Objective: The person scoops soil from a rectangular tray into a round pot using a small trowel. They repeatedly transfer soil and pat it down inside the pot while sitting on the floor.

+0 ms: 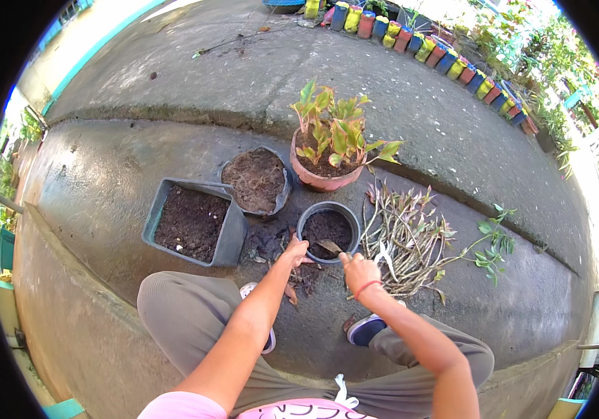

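A round grey plant pot (354, 218) with dark soil inside stands on the concrete between my feet. My left hand (297, 251) grips its near left side. In my right hand (360, 271), closed round the handle, is a small trowel (329, 246) whose blade reaches over the rim to the soil. White-handled pruning shears (385, 258) lie just right of that hand, on a heap of cut plant stems (411, 241). To the left stands a square grey container (235, 234) of dark soil, and behind it a round black pot (287, 190) holds brown, fibrous matter.
A pink pot (322, 183) with a leafy red-green plant (334, 129) stands beyond the grey pot. Dry leaves (291, 293) lie near my left foot. A raised concrete step (173, 114) crosses behind the pots. Painted bottles (446, 61) border the garden at far right.
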{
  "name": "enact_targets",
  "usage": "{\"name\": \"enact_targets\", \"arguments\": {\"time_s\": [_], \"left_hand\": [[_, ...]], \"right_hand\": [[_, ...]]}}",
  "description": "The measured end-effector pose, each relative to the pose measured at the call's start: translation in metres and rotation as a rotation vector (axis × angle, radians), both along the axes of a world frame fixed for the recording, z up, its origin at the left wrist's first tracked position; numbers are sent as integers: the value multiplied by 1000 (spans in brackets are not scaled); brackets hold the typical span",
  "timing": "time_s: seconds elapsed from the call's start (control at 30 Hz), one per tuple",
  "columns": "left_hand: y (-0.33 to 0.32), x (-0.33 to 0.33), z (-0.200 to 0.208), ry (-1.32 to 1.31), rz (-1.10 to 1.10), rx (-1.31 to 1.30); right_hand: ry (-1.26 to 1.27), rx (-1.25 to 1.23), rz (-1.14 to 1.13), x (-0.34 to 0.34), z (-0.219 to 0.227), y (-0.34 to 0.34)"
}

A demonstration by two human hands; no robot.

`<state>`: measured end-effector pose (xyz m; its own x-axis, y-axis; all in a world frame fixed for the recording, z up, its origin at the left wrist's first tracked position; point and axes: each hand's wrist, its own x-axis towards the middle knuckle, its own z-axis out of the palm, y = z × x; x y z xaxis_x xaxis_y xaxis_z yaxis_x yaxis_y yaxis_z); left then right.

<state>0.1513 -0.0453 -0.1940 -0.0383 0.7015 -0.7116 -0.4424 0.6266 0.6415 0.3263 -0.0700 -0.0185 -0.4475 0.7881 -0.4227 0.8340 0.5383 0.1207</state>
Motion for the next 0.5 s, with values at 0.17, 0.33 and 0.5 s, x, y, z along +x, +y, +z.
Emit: {"name": "enact_targets", "arguments": {"time_s": [0.17,0.33,0.5], "left_hand": [[-3,16,6,-143,166,13],[-5,31,1,-174,274,53],[-3,28,3,-148,222,35]], "right_hand": [[189,6,-299,-29,-71,-3],[568,-155,-619,-16,-72,19],[319,-122,-296,10,-9,29]]}}
